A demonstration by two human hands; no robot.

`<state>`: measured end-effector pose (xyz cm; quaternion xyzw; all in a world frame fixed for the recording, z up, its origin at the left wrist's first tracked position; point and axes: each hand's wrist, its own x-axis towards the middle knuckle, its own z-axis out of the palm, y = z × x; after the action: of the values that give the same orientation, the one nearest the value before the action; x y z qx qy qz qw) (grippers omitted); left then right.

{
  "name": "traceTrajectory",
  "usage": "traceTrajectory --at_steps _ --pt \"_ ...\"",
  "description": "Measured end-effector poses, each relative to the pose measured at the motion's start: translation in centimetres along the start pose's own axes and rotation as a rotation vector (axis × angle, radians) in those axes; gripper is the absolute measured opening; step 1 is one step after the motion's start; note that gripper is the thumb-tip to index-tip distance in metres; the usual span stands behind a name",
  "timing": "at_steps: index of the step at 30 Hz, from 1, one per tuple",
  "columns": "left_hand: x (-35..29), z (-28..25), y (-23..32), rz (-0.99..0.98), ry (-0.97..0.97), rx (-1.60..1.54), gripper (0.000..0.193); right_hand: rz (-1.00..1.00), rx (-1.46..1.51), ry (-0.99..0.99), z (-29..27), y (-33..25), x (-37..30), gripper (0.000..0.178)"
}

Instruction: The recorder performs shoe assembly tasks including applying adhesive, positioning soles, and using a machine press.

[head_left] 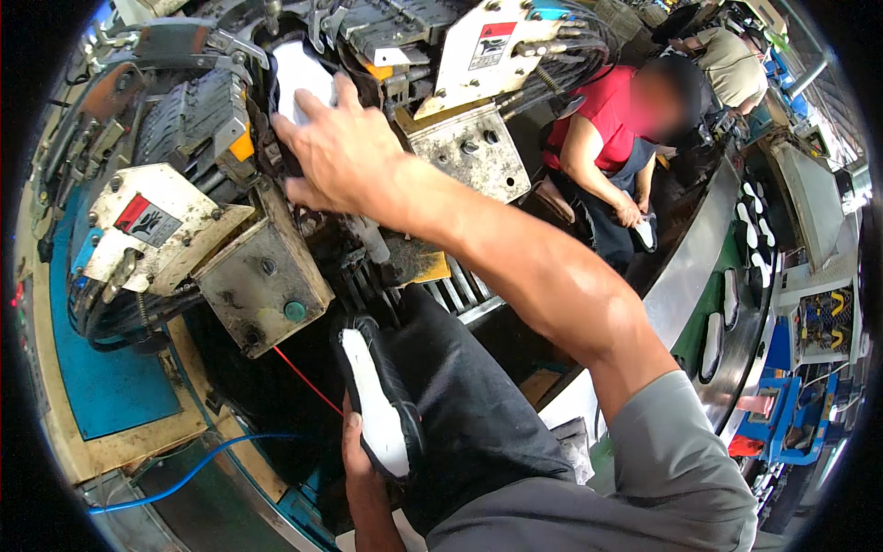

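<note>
My left hand (357, 442) is closed round a black shoe upper (377, 400), low in front of my dark trousers. The upper's white bottom faces up. Stretched forward, my right hand (345, 152) lies over a second shoe upper (299, 74) with a white bottom, set between the machine's jaws. The fingers of this hand are spread and slightly bent, and at least some seem to touch the shoe. They cover its near end, so their exact contact is hidden.
Metal machine jaws (198, 106) with pale guard plates (152, 225) flank the shoe. A blue hose (202, 466) crosses at lower left. At right, a seated co-worker in red (598, 138) holds another shoe beside a green conveyor (704, 304) with several black-and-white shoes.
</note>
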<state>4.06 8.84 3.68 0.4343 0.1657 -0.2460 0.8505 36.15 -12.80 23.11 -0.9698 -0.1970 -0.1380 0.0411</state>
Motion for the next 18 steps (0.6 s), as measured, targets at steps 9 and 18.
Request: traceTrajectory --at_steps 9,18 --pt "4.3 6.1 4.4 -0.006 0.073 0.096 0.091 -0.026 0.112 -0.010 -0.9 1.4 3.4 0.076" --pt "2.1 8.0 4.9 0.215 0.090 0.487 0.089 -0.083 0.248 0.262 1.9 1.4 0.7 0.079"
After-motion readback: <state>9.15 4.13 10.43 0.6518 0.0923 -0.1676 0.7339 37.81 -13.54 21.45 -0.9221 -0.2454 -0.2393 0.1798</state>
